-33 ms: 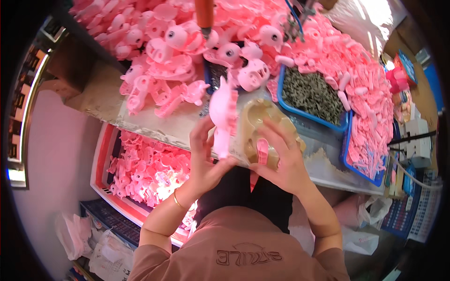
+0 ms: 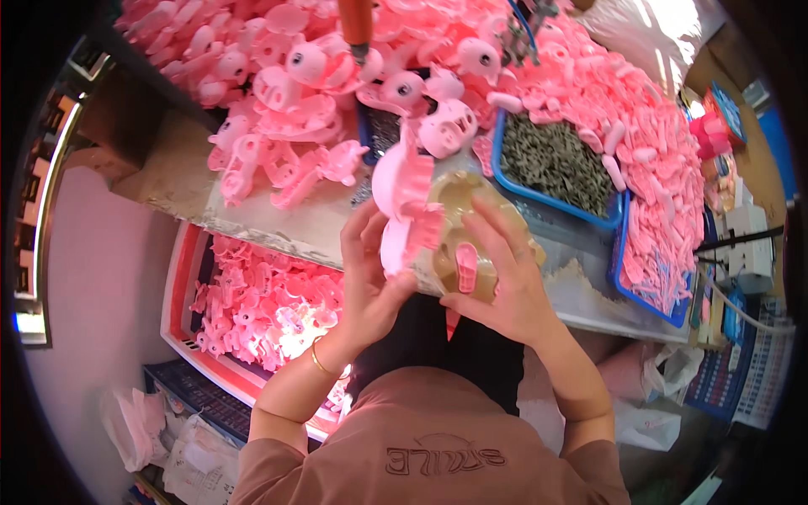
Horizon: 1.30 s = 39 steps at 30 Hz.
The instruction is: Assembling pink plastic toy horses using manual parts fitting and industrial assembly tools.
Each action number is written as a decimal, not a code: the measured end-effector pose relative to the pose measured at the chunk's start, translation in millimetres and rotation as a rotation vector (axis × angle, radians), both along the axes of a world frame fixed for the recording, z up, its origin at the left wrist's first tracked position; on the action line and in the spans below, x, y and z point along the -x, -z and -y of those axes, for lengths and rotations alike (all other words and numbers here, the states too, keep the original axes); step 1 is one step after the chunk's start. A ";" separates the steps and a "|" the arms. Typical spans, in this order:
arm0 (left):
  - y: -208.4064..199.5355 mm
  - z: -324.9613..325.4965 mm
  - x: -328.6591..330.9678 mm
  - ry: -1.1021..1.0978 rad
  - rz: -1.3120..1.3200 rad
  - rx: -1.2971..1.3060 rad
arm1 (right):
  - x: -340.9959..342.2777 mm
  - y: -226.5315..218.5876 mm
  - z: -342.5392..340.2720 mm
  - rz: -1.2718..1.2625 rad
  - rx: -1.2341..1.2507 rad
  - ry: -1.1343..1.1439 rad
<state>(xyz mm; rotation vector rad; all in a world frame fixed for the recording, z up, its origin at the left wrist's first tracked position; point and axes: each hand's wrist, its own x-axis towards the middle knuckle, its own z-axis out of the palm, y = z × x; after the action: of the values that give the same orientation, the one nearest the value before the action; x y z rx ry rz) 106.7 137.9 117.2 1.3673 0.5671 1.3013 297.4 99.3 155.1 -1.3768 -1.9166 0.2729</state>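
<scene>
My left hand (image 2: 373, 273) grips a pale pink plastic toy shell (image 2: 402, 189), thumb in front and fingers behind. The shell stands tilted, its toothed edge facing right. To its right, a tan moulded fixture (image 2: 450, 195) rests at the table's near edge. A small pink ridged piece (image 2: 466, 268) sits in the fixture's hollow. Over the fixture's right side is my right hand (image 2: 515, 282), fingers spread and thumb lying along the near rim. Nothing shows between those fingers and thumb.
Pink toy shells (image 2: 290, 109) are heaped at the back left. An orange-handled driver (image 2: 354, 25) hangs above them. A blue tray (image 2: 551, 215) of dark screws and a blue-edged tray (image 2: 619, 273) of pink pieces stand right. Below left is a crate (image 2: 178, 290) of pink parts.
The pink shell in my left hand has turned and tilted, showing more of its toothed edge. My right hand stays over the fixture. The whole view has shifted slightly.
</scene>
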 end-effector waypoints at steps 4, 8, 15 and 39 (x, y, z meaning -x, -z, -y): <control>-5.4 7.0 -31.0 0.234 0.198 0.481 | -14.2 0.3 1.0 0.013 0.056 0.024; 18.0 -1.0 -39.6 0.255 0.038 0.287 | -45.4 3.5 6.2 0.081 0.099 0.042; 9.5 -18.2 -18.7 -0.067 -0.514 -0.216 | -61.4 19.5 1.9 0.217 0.171 -0.007; 16.4 -13.6 -62.5 0.005 -1.105 -0.699 | -112.6 24.2 -7.2 0.259 0.186 0.000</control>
<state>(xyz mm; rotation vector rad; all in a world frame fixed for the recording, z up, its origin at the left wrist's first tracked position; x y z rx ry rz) 169.2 151.5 100.8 2.6810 0.8550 0.6297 410.0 106.4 130.9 -1.5991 -2.1460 0.2903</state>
